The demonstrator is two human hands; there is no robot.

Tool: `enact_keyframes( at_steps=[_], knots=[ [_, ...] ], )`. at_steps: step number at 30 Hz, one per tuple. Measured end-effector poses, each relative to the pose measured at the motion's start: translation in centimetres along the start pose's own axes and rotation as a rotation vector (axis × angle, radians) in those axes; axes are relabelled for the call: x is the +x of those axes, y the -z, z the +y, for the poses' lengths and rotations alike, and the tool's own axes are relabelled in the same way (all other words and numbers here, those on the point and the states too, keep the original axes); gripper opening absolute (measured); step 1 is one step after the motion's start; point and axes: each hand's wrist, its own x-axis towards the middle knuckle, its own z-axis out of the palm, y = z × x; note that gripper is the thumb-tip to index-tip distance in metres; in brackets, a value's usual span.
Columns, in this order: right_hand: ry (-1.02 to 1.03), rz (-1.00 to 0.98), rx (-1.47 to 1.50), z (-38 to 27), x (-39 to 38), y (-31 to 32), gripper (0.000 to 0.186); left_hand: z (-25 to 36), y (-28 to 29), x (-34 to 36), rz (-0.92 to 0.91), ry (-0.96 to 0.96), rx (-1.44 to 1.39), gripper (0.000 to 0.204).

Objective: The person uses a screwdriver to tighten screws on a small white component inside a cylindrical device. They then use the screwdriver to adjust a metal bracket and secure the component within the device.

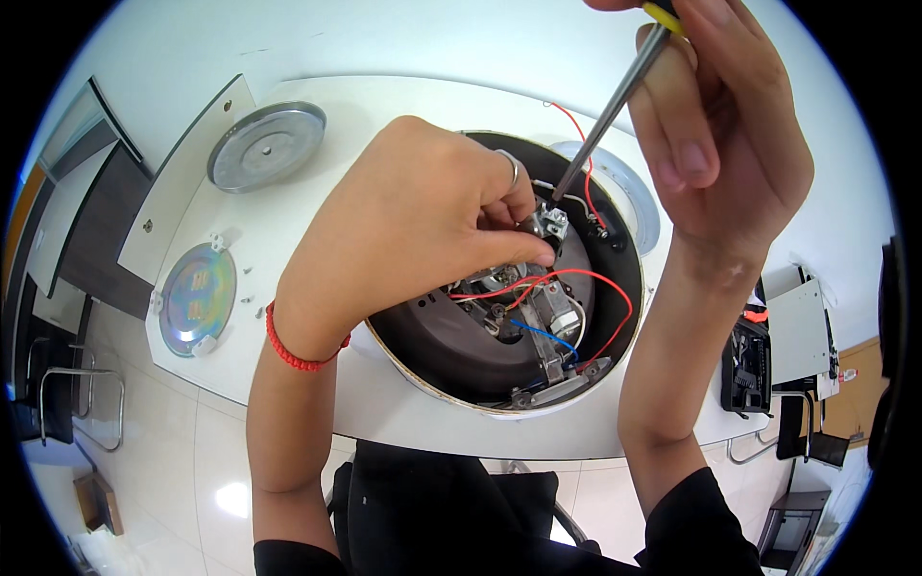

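Note:
An open round appliance housing [610, 288] sits on the white table, dark inside, with metal parts, red, blue and white wires. My left hand [413, 221] reaches in from the left, fingers curled and thumb beside a small metal fitting [554, 223]; whatever they grip is hidden. Up at the top right, my right hand [720, 134] holds a screwdriver [619, 101] with a long steel shaft and a partly seen yellow-and-black handle. The shaft slants down to that fitting, its tip at or close to it.
A metal pan [288, 125], an iridescent plate [178, 288] and small screws [248, 271] lie on the table [211, 374] left of the housing. A pale ring [642, 206] lies behind it. A black toolbox [744, 370] stands at right. Chairs [82, 374] stand around the table.

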Motion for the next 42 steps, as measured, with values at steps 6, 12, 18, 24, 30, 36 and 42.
enact_keyframes(
  at_steps=[6,12,18,24,30,36,42],
  knots=[
    [-0.085,0.202,0.032,-0.2,-0.1,-1.0,0.034,0.0,0.0,0.1,0.013,-0.025,0.029,0.034],
    [-0.02,0.169,-0.091,-0.2,-0.4,-1.3,0.028,0.0,-0.1,0.0,0.011,-0.02,0.044,0.031],
    [-0.105,0.331,-0.052,-0.6,-0.2,-2.3,0.026,-0.1,-0.2,0.0,0.026,-0.018,-0.014,0.028],
    [-0.14,0.424,-0.131,-1.7,0.0,-3.8,0.029,-0.1,-0.2,0.1,0.014,-0.006,-0.081,0.029],
    [-0.07,0.323,-0.137,-1.4,-0.2,-2.4,0.032,-0.1,-0.1,0.1,-0.015,0.03,-0.108,0.032],
    [-0.119,0.272,-0.124,-1.6,-0.4,-2.1,0.036,-0.2,-0.1,0.1,-0.025,0.042,-0.119,0.034],
    [-0.151,0.334,-0.161,-2.1,-0.2,-3.2,0.032,0.0,-0.1,0.2,-0.024,0.044,-0.1,0.032]
  ],
)
